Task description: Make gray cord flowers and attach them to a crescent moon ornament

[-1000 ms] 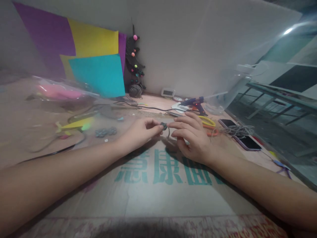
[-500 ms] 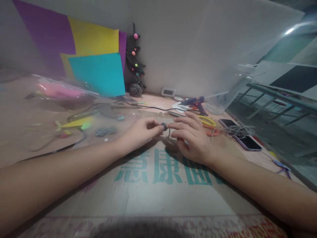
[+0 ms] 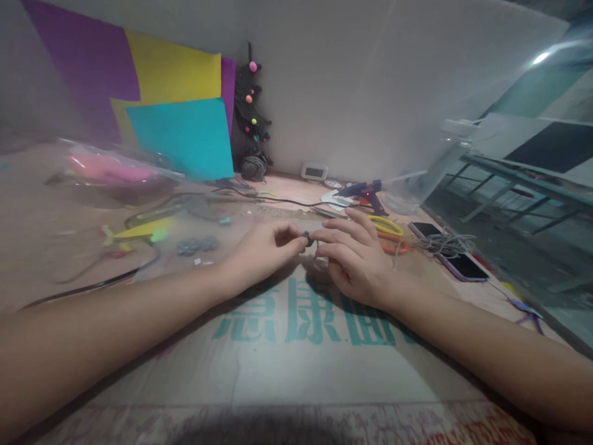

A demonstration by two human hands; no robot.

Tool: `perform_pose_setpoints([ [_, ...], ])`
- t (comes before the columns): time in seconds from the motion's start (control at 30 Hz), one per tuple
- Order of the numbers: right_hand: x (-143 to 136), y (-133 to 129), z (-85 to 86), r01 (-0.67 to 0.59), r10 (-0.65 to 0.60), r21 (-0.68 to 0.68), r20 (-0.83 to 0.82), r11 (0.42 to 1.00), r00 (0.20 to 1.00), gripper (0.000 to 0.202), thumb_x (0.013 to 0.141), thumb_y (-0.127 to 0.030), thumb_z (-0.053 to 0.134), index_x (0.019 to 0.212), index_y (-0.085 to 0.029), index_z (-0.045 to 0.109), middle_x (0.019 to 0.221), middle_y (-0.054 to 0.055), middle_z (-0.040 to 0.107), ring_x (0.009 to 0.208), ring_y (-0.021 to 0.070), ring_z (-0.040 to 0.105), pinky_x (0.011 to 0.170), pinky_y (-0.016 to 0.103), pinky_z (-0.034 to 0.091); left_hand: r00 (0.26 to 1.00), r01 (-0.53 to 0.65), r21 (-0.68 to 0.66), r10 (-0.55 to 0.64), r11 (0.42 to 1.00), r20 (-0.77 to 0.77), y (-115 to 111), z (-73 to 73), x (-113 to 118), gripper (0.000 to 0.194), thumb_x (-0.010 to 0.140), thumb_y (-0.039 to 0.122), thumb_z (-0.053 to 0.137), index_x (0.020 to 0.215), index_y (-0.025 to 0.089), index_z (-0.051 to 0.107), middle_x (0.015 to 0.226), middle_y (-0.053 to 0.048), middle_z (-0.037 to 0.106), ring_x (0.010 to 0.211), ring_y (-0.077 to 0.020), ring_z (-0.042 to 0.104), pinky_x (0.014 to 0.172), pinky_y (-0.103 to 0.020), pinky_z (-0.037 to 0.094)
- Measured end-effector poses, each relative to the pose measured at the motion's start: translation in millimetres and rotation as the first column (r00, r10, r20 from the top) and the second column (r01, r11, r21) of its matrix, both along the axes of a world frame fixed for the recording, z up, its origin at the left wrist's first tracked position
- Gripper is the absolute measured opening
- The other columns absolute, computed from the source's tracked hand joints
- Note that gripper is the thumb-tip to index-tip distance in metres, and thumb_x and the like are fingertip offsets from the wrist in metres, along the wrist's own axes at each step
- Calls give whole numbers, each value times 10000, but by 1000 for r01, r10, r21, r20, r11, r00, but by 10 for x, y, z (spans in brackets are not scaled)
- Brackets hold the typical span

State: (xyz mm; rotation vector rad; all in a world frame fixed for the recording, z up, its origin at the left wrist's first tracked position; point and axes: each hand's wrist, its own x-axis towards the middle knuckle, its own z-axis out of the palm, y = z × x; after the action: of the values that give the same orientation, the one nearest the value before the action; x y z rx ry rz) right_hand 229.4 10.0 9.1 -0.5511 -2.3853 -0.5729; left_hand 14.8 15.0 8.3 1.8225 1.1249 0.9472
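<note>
Thumb and forefinger of my left hand [image 3: 277,245] are pinched on a small dark piece [image 3: 307,238], too small to name. A short grey strand [image 3: 317,245] shows beside it. My right hand [image 3: 359,256] is just to the right, with its fingers apart and the forefinger's tip at the piece; whether it touches cannot be made out. Both hands are above a board with green printed characters [image 3: 310,312]. Left of my left hand lie several small dark grey clumps [image 3: 197,245] and white scraps [image 3: 197,261].
Scissors with yellow and orange handles [image 3: 389,227] and a blue glue gun [image 3: 364,193] lie beyond my right hand. Grey cord [image 3: 447,244] rests on a phone [image 3: 467,267] at right. A decorated dark branch [image 3: 252,117] stands at the back, beside coloured sheets [image 3: 183,139].
The dark piece has turned slightly in my left fingers, and less of the grey strand shows. My right fingers have shifted a little left.
</note>
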Motion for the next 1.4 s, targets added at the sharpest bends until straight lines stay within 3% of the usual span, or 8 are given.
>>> perform_pose_setpoints([
  [0.2,-18,-21,-1,-16,15,-36,-24,999,1000,292,831,-19,494,1019,-235,556,1112,40,728,1117,234,622,1140,549,350,999,3,53,-1,999,-39,-9,18,5,194,868,326,584,820,156,664,796,-16,676,746,-162,584,699,-271,418],
  [0.37,-3,-5,-31,-86,58,-114,-230,990,972,342,847,-38,499,1108,-257,538,1073,72,641,1051,229,615,1017,514,464,1000,9,-9,-9,1000,-10,2,6,0,229,871,386,605,833,165,652,786,-16,679,719,-164,591,668,-273,424],
  [0.47,-14,3,-28,-57,-14,-205,-329,977,944,265,898,-101,530,1122,-239,560,1042,87,626,1051,241,597,949,466,493,1000,14,-5,-14,1000,-8,4,-7,-4,225,878,385,603,843,170,660,782,-15,682,710,-161,592,651,-268,422],
  [0.67,-38,33,-4,40,-238,-504,-334,863,912,143,980,-260,519,999,-201,648,959,60,710,930,211,653,865,373,501,1000,29,13,-29,999,3,6,-22,-11,207,882,362,600,849,170,669,757,-2,679,658,-143,585,606,-247,416],
  [0.8,-57,30,2,38,-290,-594,-335,803,897,165,956,-286,555,869,-192,659,860,31,720,842,188,663,811,327,501,1000,27,-1,-27,1000,-5,9,-18,-9,205,878,359,605,854,163,661,759,-3,674,651,-136,579,599,-241,411],
  [0.97,-86,5,1,13,-342,-699,-334,715,879,154,922,-308,603,858,-190,679,793,7,717,754,163,659,730,288,508,999,45,5,-45,999,-3,1,-14,-6,210,881,363,600,861,162,658,790,-16,692,685,-146,596,615,-247,420],
  [1.27,-110,2,25,13,-370,-731,-330,682,868,147,898,-303,610,808,-200,665,726,-7,694,690,160,646,705,294,512,996,80,-9,-80,997,37,14,-52,-12,233,878,383,614,927,163,674,861,-40,726,772,-176,661,638,-254,466],
  [1.4,-113,1,22,6,-375,-738,-336,675,864,149,892,-305,614,797,-196,655,731,-6,691,723,166,658,728,292,514,999,44,-34,-43,998,22,2,-23,-10,224,872,370,614,914,157,667,858,-46,725,760,-175,652,644,-265,464],
])
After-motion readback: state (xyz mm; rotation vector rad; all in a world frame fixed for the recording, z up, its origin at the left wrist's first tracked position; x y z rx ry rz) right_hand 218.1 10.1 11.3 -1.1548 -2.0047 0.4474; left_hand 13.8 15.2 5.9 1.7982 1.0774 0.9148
